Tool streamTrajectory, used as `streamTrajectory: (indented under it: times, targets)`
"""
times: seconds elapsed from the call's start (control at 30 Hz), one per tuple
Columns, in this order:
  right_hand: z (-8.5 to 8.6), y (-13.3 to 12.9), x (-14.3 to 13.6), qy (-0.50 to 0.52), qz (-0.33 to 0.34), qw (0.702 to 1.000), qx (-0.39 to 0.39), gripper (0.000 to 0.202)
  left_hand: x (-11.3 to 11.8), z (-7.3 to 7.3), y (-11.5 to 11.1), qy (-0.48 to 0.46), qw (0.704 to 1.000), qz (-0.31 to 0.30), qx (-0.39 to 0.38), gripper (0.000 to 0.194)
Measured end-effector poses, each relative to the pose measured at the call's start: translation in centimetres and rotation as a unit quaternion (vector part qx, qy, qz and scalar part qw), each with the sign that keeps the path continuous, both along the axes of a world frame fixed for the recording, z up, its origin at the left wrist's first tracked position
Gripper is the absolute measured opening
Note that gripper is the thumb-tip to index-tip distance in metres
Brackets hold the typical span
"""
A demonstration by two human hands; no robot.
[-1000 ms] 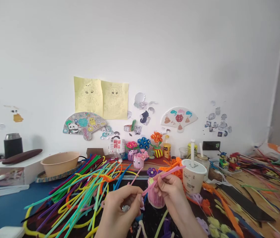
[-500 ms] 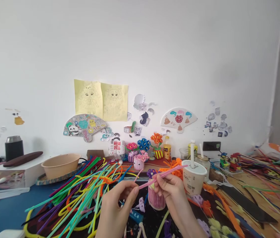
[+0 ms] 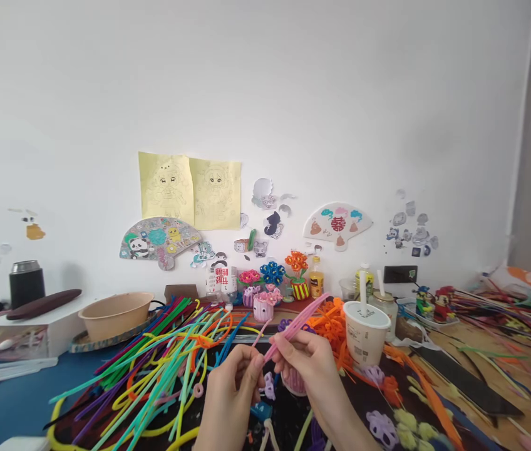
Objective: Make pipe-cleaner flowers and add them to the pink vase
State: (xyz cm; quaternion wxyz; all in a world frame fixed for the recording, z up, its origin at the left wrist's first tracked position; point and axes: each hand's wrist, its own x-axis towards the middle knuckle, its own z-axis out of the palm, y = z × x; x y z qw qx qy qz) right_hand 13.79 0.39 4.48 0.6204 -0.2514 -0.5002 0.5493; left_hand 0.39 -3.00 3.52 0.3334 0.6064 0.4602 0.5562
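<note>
My left hand [image 3: 235, 388] and my right hand [image 3: 305, 363] are close together in the middle, both pinching a thin bundle of pink pipe cleaners [image 3: 302, 317]. The bundle slants up to the right and its strands spread a little past my right fingers. A short pink end [image 3: 260, 332] rises above my left fingers. Partly hidden behind my right hand stands a pink striped pot [image 3: 295, 383]. Below my left fingertips lie a lilac looped piece [image 3: 269, 386] and a blue object [image 3: 260, 411], partly covered.
Loose pipe cleaners [image 3: 153, 369] in many colours cover the left. A lidded cup with a straw [image 3: 367, 335] stands to the right, near orange looped pieces [image 3: 329, 332]. Finished flower pots [image 3: 263, 308] line the back by the wall. A dark flat slab [image 3: 469, 382] lies at right.
My right hand has moved left, closer to my left hand, which shifted slightly right. The pink bundle now tilts more steeply, and its strands are more spread.
</note>
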Motion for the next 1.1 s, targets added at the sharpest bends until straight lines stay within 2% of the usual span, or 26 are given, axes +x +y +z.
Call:
streamTrajectory:
  times: [0.13, 0.3, 0.4, 0.53, 0.67, 0.93, 1.1]
  targets:
    - [0.0, 0.2, 0.1, -0.022, -0.012, 1.0, -0.009, 0.041, -0.1, 0.7, -0.3, 0.029, 0.999, -0.03, -0.01, 0.041]
    - [-0.4, 0.5, 0.3, -0.033, -0.019, 0.999, -0.014, 0.042, -0.3, 1.4, -0.7, 0.147, 0.988, 0.031, 0.045, 0.033]
    - [-0.4, 0.5, 0.3, -0.046, -0.015, 0.999, -0.01, 0.042, -0.3, 1.0, -0.6, 0.177, 0.981, 0.027, 0.068, 0.026]
    - [-0.4, 0.3, 0.3, -0.07, -0.006, 0.998, -0.006, 0.04, -0.2, 0.8, -0.6, 0.169, 0.985, 0.01, 0.042, 0.027]
    - [-0.3, 0.4, 0.5, -0.087, -0.005, 0.996, -0.007, 0.041, -0.1, 1.2, -0.7, 0.131, 0.991, -0.023, -0.003, 0.033]
    - [-0.5, 0.9, 0.9, -0.13, 0.027, 0.991, -0.009, 0.043, -0.2, 1.6, -0.9, 0.102, 0.992, -0.067, -0.033, 0.037]
    - [-0.6, 0.9, 0.9, -0.137, 0.032, 0.99, -0.003, 0.045, -0.2, 1.5, -0.7, 0.123, 0.99, -0.06, -0.032, 0.034]
